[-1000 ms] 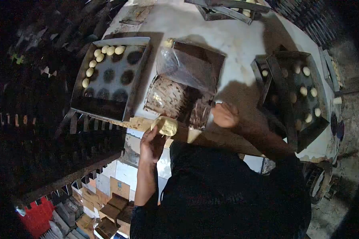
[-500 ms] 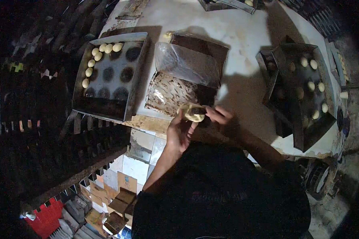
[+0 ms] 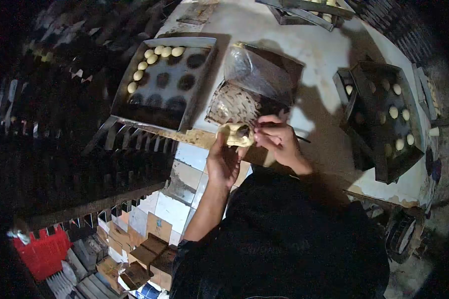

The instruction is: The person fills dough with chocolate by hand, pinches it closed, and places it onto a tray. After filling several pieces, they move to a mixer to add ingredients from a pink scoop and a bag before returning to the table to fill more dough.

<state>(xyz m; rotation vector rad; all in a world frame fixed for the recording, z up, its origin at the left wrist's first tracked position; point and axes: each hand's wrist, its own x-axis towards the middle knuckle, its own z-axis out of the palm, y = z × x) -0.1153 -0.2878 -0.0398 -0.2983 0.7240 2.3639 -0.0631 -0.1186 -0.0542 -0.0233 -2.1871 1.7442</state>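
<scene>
A flattened piece of pale dough point(image 3: 230, 135) with dark filling point(image 3: 242, 131) on it rests in my left hand point(image 3: 223, 162), whose fingers hold it from below. My right hand point(image 3: 280, 142) is at the dough's right edge with its fingers bent together; a thin dark stick point(image 3: 303, 139) shows just beyond that hand. Behind the dough lies a box of dark-streaked filling point(image 3: 232, 103), partly covered by clear plastic point(image 3: 254, 72).
At the left a metal tray point(image 3: 203, 74) holds several dough balls point(image 3: 166, 51). More trays with dough balls stand at the right point(image 3: 384, 169) and at the far edge point(image 3: 304, 17). Below are cardboard boxes point(image 3: 149, 251) and a red crate point(image 3: 44, 251).
The view has shifted, so the trays appear farther right. My right hand has moved off the filling to the dough's edge, and the filling now sits in the folded dough.
</scene>
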